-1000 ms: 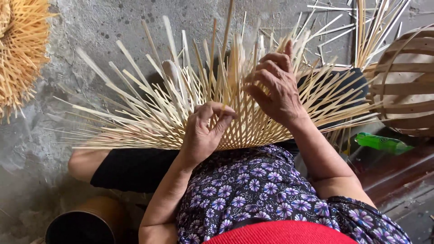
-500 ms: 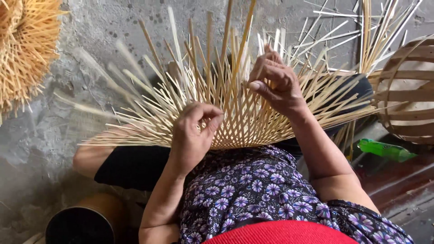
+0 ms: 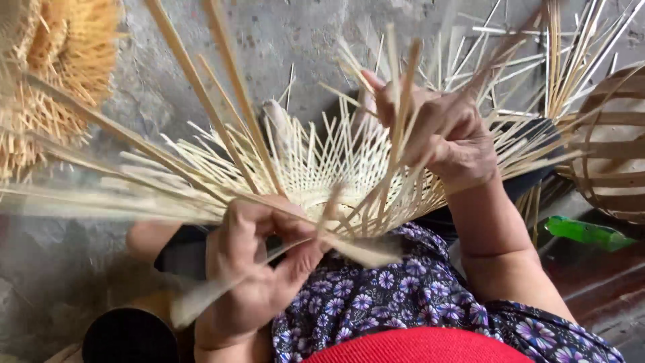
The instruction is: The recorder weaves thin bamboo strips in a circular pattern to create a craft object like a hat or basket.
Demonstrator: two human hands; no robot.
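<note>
Your left hand (image 3: 259,269) is closed around a few flat bamboo strips (image 3: 201,161) at the near rim of the half-woven bamboo basket (image 3: 322,168), thumb pressing them against the fingers. The basket sits tilted on your lap, its woven centre facing you, loose strip ends fanning out on every side. Your right hand (image 3: 440,131) is up at the far right rim, fingers curled into the upright strips — it looks clamped on several of them, though the strips hide the fingertips.

To work this weave well, I'd say keep that left pinch tight and close to the woven edge — slack there lets the crossing open up. Brace with the right so the frame doesn't twist as a strip slides under.

Watch the long strips sweeping toward the upper left corner; they're blurred and cross your view. Around you: a finished pale straw-coloured basket (image 3: 47,74) at the upper left, a round slatted frame (image 3: 615,144) at the right edge, a green object (image 3: 584,232) beside your right forearm, and 1 dark round container (image 3: 131,336) near your left elbow.
</note>
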